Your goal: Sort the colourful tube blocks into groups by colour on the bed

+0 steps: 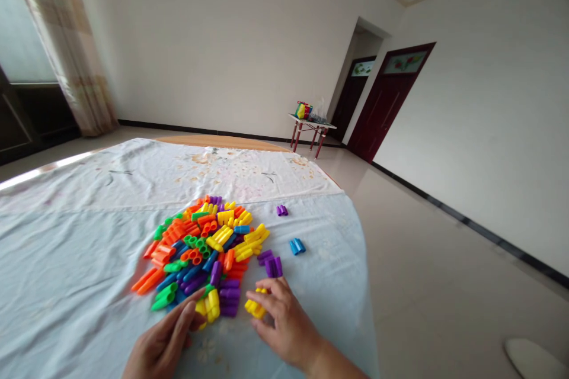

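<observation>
A pile of bullet-shaped plastic building blocks (191, 243), made of joined tubes in orange, yellow, green, blue and purple, lies on the tablecloth. At its near edge my left hand (166, 337) has thumb and fingers closed at the left end of a yellow block (212, 306). To the right, my right hand (284, 317) curls its fingers around another yellow block (256, 304), partly covering it. Purple blocks (273, 266) lie just beyond my right fingertips. Between the hands, purple blocks (230, 298) rest against the pile.
A blue block (297, 246) and a small purple block (282, 211) lie apart, right of the pile. The wrinkled tablecloth (89, 260) covers a round table whose right edge drops near my right arm. A small table (313, 122) with bags stands by the far wall.
</observation>
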{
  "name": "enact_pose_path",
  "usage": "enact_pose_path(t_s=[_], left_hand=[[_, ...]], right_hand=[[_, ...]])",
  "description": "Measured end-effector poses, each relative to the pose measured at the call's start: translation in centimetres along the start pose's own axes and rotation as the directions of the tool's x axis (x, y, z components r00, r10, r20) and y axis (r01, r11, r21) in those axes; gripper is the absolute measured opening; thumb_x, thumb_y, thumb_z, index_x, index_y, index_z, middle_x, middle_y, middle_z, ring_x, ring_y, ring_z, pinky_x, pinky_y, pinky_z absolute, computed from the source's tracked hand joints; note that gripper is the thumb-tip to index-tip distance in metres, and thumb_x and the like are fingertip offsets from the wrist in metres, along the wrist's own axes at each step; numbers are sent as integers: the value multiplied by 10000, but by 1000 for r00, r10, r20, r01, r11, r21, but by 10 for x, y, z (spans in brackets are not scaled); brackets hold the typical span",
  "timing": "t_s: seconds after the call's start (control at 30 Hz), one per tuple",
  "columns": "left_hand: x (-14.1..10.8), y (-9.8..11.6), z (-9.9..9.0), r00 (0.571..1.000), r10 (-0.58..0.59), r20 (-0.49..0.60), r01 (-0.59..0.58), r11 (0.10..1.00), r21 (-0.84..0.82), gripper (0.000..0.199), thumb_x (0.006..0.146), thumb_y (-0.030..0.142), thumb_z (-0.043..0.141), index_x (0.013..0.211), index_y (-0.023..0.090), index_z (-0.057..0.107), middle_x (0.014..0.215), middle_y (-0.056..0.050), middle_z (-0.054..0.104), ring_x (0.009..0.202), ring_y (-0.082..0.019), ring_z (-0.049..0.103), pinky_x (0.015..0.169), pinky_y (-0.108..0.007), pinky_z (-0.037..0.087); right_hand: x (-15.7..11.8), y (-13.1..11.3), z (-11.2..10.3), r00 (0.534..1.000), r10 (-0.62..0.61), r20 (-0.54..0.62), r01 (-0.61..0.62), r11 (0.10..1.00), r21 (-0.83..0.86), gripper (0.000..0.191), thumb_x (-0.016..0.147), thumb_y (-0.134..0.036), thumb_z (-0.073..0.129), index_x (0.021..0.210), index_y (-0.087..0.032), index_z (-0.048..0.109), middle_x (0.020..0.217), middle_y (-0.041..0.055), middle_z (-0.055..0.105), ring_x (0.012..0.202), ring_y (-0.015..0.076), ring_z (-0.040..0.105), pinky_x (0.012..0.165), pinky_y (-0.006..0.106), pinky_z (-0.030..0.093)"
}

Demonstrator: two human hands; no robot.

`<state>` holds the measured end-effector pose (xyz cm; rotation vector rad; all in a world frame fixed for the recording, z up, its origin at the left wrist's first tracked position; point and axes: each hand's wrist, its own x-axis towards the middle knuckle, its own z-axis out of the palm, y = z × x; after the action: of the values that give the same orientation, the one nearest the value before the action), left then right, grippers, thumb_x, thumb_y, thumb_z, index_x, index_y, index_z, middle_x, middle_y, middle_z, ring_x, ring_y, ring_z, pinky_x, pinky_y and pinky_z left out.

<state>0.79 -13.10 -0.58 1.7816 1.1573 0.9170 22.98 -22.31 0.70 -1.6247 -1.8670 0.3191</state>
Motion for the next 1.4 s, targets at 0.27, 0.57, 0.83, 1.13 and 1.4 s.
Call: enact_pose_path(t_s=[0.27,0.57,0.83,1.13,1.4], left_hand=[[1,-29,2,1000,-22,11,22,999,-26,505,706,588,517,1065,258,646,680,34,695,532,-122,606,553,-220,535],[2,-22,2,999,-49,-18,48,999,-19,553,647,664,518,969,242,673,664,26,689,534,-139,610,545,-228,537],[3,-10,-1,998,-60,-19,60,998,-11,560,614,678,536,907,226,686,660,15,701,527,-145,620,541,-240,550],[4,-1,0,998,-66,-18,66,997,-32,543,602,678,544,877,237,700,652,17,703,519,-144,626,522,-242,553],[2,-5,-1,998,-62,-8,62,998,-26,546,621,660,541,921,233,701,678,7,717,532,-147,629,561,-259,563]], right_hand=[[-37,74,-64,975,168,-145,-162,986,49,600,755,-58,459,1302,-304,438,1241,48,501,1167,179,465,1028,381,379],[-62,98,-79,960,279,34,-280,960,19,666,713,-41,442,1317,-321,423,1351,30,425,1249,182,391,1075,382,296],[-56,90,-76,911,407,-72,-404,913,45,573,753,-220,567,1311,-267,447,1225,69,515,1171,211,453,1044,390,331],[-47,85,-73,967,254,22,-255,961,111,640,733,-108,501,1342,-279,396,1267,49,515,1182,190,455,1037,379,349],[-42,81,-66,967,252,23,-253,961,111,626,727,-100,507,1324,-269,425,1267,54,515,1199,189,436,1051,390,331]])
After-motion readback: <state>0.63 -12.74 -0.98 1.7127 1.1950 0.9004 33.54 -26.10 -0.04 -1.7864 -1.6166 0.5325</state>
